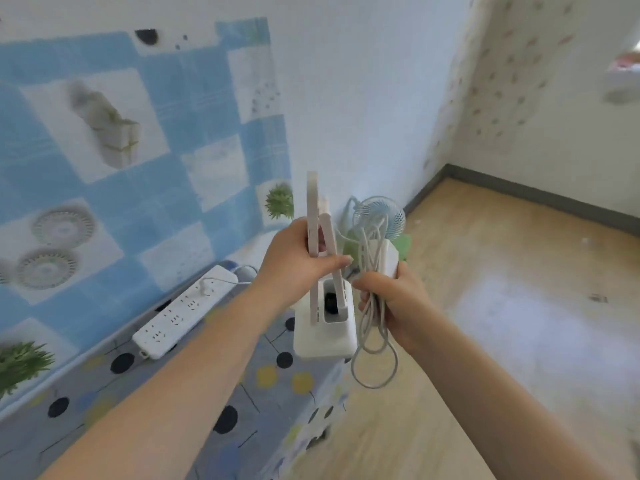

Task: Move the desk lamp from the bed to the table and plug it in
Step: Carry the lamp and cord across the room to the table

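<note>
Blue-and-white patterned wall covering (104, 161) runs behind a table (242, 403) dressed in a grey cloth with black and yellow dots. Wooden flooring (485, 306) extends to the right of the table, bounded by a dark skirting board.

Left hand (298, 261): fingers and thumb curled round the folded white arms of the desk lamp (323, 306), gripping them. The lamp is upright and held above the table's right edge; its square white base hangs just over the cloth, and whether it touches the cloth cannot be determined. A dark round part shows in the recess of the base.

Right hand (388, 299): fingers curled round a bundle of the lamp's white cable (374, 341) together with a white power adapter (389, 258). Loops of cable hang below the hand, past the table's right edge, over the floor. The hand is just beside the lamp base, on its right.

White power strip (183, 311) lies along the table's rear edge, against the wall covering, well to the left of the lamp. One thin white lead is plugged into it near its far end.

Small pale-blue fan (379, 216) stands at the table's far right corner, behind both hands, with a green object beside it that cannot be identified.
</note>
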